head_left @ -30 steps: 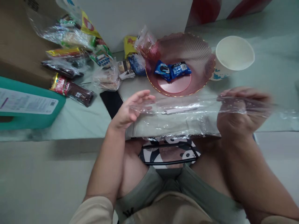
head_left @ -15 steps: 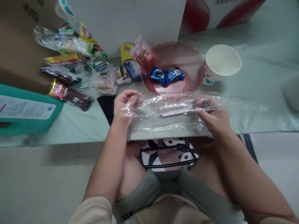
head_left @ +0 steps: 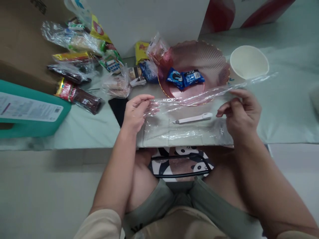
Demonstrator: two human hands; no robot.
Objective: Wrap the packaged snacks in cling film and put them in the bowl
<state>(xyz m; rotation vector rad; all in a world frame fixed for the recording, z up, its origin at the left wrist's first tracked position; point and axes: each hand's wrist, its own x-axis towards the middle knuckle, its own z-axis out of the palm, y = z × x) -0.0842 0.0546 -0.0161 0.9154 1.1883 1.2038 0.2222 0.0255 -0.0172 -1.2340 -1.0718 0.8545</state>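
"What does the left hand (head_left: 138, 113) have?"

"It pinches one end of the clear film (head_left: 196, 98), which stretches rightward across the near rim of the pink bowl (head_left: 211, 54)."

"And the right hand (head_left: 243, 111)?"

"Fingers curled, right by the film. I can't tell whether they grip it."

"Anything between the hands?"

"A white cutter (head_left: 193, 118), lying on the table (head_left: 281, 116)."

"In the bowl?"

"Two blue packets (head_left: 175, 78), side by side. A white cup (head_left: 249, 63) stands just right of it."

"Further left?"

"A phone (head_left: 118, 108), then wrapped snacks (head_left: 71, 75)."
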